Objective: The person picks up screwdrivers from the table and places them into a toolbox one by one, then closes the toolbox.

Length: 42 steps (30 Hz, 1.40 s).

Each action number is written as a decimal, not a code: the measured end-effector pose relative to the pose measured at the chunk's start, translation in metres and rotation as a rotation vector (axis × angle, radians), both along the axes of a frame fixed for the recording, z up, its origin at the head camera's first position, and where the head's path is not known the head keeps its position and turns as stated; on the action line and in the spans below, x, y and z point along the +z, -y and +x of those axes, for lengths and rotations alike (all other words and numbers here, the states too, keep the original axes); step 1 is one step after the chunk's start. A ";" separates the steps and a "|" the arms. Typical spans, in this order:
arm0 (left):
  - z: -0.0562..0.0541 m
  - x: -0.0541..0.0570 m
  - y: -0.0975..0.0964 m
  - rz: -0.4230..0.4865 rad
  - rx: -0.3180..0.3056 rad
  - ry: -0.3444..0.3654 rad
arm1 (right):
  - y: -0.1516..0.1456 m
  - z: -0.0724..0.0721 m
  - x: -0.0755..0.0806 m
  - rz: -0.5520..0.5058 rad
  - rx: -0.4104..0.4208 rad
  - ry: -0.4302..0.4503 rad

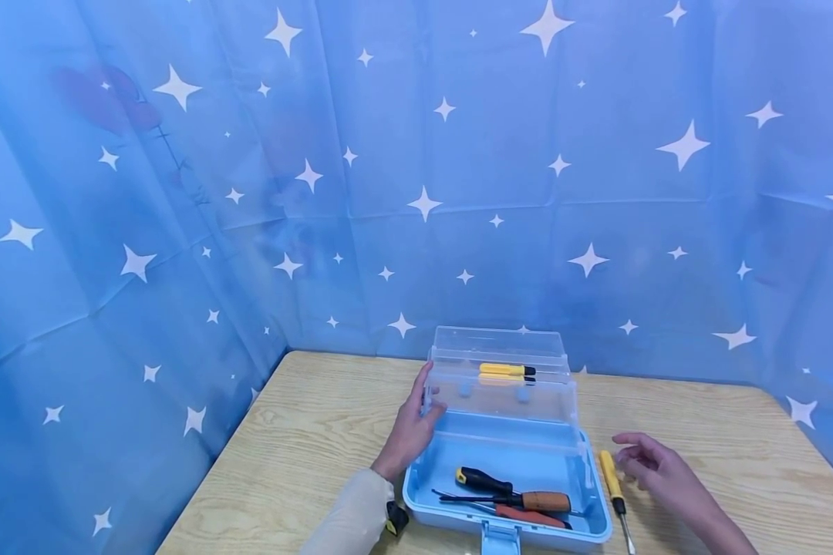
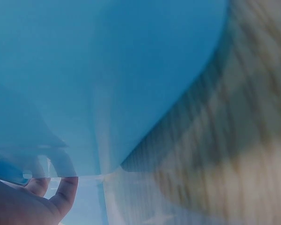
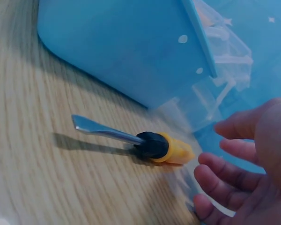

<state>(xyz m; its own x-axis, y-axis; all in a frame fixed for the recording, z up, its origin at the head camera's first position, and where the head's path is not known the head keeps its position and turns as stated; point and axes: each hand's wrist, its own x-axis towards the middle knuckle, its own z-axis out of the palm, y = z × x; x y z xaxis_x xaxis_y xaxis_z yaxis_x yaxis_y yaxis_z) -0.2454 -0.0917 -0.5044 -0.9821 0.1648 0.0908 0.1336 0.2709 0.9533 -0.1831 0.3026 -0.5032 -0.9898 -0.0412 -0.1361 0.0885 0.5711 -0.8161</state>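
Note:
A light blue toolbox (image 1: 419, 505) stands on the table with its clear lid (image 1: 503, 339) raised. My left hand (image 1: 413, 428) holds the lid's left edge, fingers at the outer side and thumb over the clear plastic. In the left wrist view its fingers (image 2: 65, 194) partly show through plastic. My right hand (image 1: 655, 466) hovers right of the box, fingers loosely bent and holding nothing. Close to its fingertips, a yellow-handled screwdriver (image 3: 175, 151) lies on the table, its flat metal blade pointing away from the hand.
Inside the box lie a black-handled tool (image 1: 484, 481), a wooden-handled one (image 1: 544, 502) and a red-handled one (image 1: 531, 516). A yellow-and-black handle (image 1: 503, 370) shows in the lid. By the left wrist sits a black-and-yellow object (image 1: 396, 518). A starry blue curtain (image 1: 389, 154) hangs behind.

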 end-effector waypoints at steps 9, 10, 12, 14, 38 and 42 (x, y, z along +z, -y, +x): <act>0.001 0.001 0.000 -0.001 0.001 0.001 | 0.001 -0.004 -0.009 0.007 0.006 0.013; 0.001 0.001 0.000 -0.001 0.000 0.000 | 0.001 -0.004 -0.010 0.008 0.009 0.014; 0.000 0.001 0.000 0.001 -0.002 -0.001 | 0.001 -0.004 -0.012 0.014 0.015 0.013; 0.000 0.001 0.000 0.002 -0.005 -0.002 | 0.001 -0.003 -0.013 0.009 0.019 0.012; -0.001 0.002 -0.001 -0.025 0.008 -0.016 | 0.005 -0.004 -0.022 0.083 0.046 -0.002; -0.001 0.002 -0.001 -0.022 0.010 -0.016 | 0.006 -0.004 -0.022 0.080 0.052 0.009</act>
<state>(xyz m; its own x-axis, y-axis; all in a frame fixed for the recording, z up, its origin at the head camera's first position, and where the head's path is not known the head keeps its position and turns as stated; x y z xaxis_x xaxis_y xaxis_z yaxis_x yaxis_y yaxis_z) -0.2463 -0.0902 -0.5023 -0.9822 0.1570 0.1035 0.1464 0.2929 0.9449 -0.1874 0.2969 -0.5254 -0.9853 -0.0814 -0.1500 0.0640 0.6388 -0.7667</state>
